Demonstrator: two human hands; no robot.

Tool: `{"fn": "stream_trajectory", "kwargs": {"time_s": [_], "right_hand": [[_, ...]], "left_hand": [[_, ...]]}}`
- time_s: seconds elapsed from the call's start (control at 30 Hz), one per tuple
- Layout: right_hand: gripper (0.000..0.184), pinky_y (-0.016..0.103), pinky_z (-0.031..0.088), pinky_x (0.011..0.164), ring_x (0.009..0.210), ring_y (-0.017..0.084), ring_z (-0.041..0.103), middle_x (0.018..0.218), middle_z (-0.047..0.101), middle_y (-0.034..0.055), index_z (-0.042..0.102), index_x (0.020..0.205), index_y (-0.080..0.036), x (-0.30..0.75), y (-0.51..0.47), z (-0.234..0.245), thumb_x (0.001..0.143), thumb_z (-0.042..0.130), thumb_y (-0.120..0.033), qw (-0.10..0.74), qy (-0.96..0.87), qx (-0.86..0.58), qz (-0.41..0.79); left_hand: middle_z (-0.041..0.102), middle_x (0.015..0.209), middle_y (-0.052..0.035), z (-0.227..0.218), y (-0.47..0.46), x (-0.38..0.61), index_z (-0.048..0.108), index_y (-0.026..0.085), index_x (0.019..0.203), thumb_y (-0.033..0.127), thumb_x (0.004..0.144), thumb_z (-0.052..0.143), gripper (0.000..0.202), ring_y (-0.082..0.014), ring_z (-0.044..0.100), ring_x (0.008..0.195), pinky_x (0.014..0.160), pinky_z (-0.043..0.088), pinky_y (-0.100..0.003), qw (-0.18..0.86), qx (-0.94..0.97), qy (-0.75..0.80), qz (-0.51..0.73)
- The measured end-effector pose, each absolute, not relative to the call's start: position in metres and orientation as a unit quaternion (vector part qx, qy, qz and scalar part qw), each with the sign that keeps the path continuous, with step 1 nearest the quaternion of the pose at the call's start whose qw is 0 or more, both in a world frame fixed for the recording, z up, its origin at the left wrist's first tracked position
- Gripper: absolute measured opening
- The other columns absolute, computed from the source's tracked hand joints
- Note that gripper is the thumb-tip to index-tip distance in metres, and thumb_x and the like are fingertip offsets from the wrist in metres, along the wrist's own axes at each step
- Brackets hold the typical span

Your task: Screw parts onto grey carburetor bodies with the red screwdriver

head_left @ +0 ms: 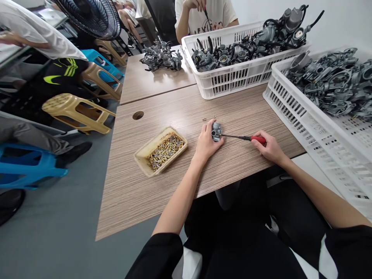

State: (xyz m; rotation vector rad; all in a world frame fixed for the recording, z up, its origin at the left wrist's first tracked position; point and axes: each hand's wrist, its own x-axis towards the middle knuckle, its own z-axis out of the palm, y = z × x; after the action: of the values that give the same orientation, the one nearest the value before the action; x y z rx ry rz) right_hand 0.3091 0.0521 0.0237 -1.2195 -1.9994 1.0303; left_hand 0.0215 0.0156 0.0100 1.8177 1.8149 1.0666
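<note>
My left hand (pixel 205 142) grips a small grey metal carburetor body (pixel 216 131) on the wooden table, with fingers wrapped round its left side. My right hand (pixel 269 147) is closed on the red handle of a screwdriver (pixel 257 138). The screwdriver's thin shaft points left, and its tip meets the right side of the carburetor body; whether it sits in a screw I cannot tell. Just beyond the body lie a couple of tiny metal parts (pixel 214 116). Left of my left hand stands a cream plastic tray (pixel 142 155) holding many small brass-coloured pieces (pixel 165 152).
Two white crates (pixel 232 79) (pixel 319 120) full of carburetors and metal bodies stand at the back and right. More carburetors (pixel 162 56) lie on the far table. A person (pixel 206 19) sits opposite, holding a tool. Stools (pixel 75 110) and a fan (pixel 93 17) are at left.
</note>
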Motion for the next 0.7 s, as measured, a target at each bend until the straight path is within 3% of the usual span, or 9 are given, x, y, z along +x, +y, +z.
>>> {"fn": "stream_trajectory", "kwargs": {"time_s": [0.7], "right_hand": [[0.031,0.032,0.042,0.057,0.061,0.019,0.053,0.072,0.056,-0.0001,0.060,0.094,-0.024,0.3075,0.0506,0.0271,0.097,0.069,-0.054,0.287,-0.745,-0.460,0.387]], "left_hand": [[0.055,0.152,-0.0142,0.0111,0.0148,0.0222,0.042,0.028,0.154,0.027,0.085,0.075,0.077,-0.0357,0.058,0.138,0.114,0.053,-0.054,0.183,0.642,0.648,0.367]]}}
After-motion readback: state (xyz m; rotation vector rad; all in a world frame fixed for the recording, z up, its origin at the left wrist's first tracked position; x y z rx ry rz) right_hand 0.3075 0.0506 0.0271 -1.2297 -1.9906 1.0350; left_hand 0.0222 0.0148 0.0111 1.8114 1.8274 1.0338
